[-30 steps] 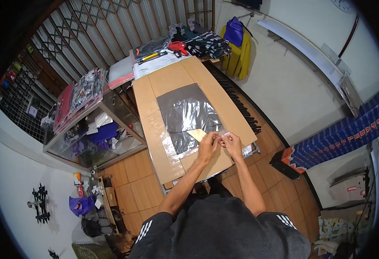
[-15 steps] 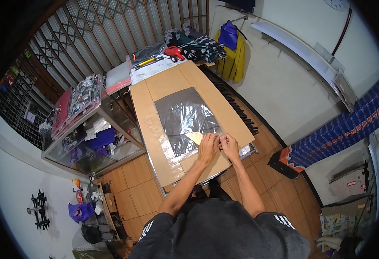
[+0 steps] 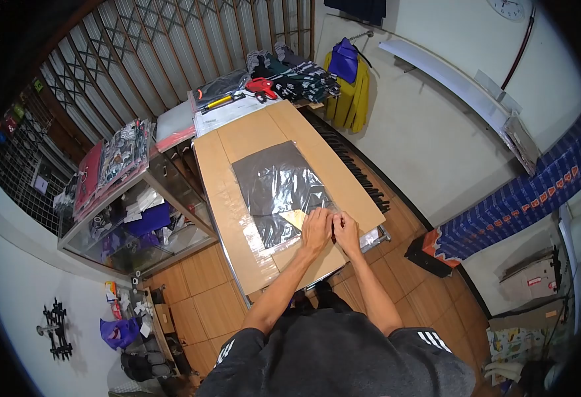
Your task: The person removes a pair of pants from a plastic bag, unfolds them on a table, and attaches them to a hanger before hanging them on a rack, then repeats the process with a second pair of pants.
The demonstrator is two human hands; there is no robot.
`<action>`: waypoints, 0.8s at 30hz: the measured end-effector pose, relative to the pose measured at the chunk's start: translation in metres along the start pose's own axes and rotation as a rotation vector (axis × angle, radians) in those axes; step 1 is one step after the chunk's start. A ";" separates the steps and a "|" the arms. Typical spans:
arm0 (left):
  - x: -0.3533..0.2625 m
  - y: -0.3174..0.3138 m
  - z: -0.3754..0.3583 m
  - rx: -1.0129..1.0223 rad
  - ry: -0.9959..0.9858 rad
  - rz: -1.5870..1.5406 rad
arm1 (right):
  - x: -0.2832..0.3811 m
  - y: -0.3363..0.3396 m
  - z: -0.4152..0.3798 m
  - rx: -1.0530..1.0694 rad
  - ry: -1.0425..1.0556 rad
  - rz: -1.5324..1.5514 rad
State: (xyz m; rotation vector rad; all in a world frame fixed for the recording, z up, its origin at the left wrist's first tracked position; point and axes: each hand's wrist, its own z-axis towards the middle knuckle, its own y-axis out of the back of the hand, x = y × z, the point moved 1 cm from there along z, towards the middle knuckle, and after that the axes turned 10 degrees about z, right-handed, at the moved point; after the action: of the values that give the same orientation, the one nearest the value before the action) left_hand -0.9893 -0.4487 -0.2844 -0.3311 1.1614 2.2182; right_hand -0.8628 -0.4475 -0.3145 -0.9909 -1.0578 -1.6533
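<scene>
A dark folded garment in a clear plastic bag (image 3: 274, 175) lies flat on the cardboard-topped table. My left hand (image 3: 317, 229) is over its near right part, fingers bent and closed. From under that hand sticks out a small pale yellow sheet (image 3: 294, 218), which overlaps the bag in this view. Close beside it, my right hand (image 3: 346, 233) has thumb and fingers pinched together, fingertips right by those of the left. What the right fingertips pinch is too small to make out. The bag's shiny open-looking end (image 3: 260, 245) reaches toward my side.
Cardboard (image 3: 350, 192) covers the table. At its far end are a red tape dispenser (image 3: 262, 87), a yellow-handled tool (image 3: 220, 102) and a heap of dark striped garments (image 3: 293, 76). A glass display case (image 3: 138, 212) stands left; blue-and-orange boxes (image 3: 509, 205) are stacked right.
The view has shifted slightly, so the table appears a little lower and further left. Both hands stay close together over the bag, with small finger movements; the right fingers look more tightly curled.
</scene>
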 end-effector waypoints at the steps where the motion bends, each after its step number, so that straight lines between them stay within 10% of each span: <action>1: 0.001 0.000 0.000 -0.008 0.000 0.001 | -0.001 -0.001 0.000 -0.005 0.025 -0.006; 24: 0.012 0.031 -0.028 -0.196 0.210 0.019 | 0.002 -0.003 0.000 0.162 -0.235 0.002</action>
State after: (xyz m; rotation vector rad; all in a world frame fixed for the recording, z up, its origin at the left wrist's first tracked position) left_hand -1.0193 -0.4804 -0.2862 -0.6502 1.0571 2.3633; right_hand -0.8659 -0.4479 -0.3132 -1.0949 -1.3240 -1.4481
